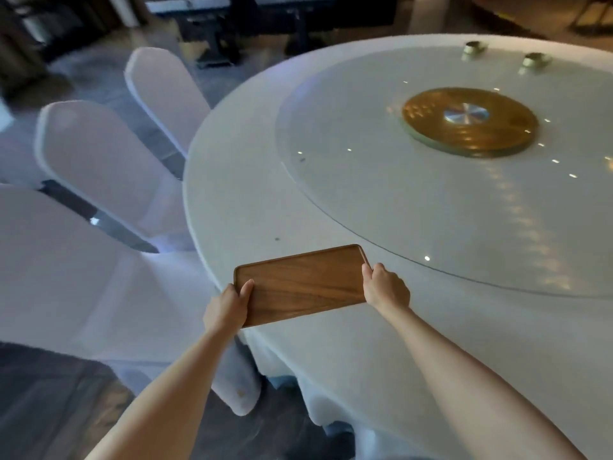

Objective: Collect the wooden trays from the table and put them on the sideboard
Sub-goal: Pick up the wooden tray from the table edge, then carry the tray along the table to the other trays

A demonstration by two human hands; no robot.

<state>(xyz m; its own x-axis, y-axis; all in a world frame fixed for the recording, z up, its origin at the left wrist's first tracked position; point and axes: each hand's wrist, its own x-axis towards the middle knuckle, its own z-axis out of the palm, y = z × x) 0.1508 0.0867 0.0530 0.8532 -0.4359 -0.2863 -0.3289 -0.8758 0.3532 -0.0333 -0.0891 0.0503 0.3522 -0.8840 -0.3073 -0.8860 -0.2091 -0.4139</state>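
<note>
A rectangular wooden tray with rounded corners lies at the near edge of the round table, which is covered in a white cloth. My left hand grips the tray's left short end, thumb on top. At the opposite short end my right hand holds it the same way. Whether the tray rests on the cloth or is lifted just above it I cannot tell. No other wooden tray is in view, and no sideboard shows clearly.
A glass turntable with a gold hub fills the table's middle; two small brass cups stand at its far side. Three white-covered chairs line the left of the table. Dark furniture stands at the back.
</note>
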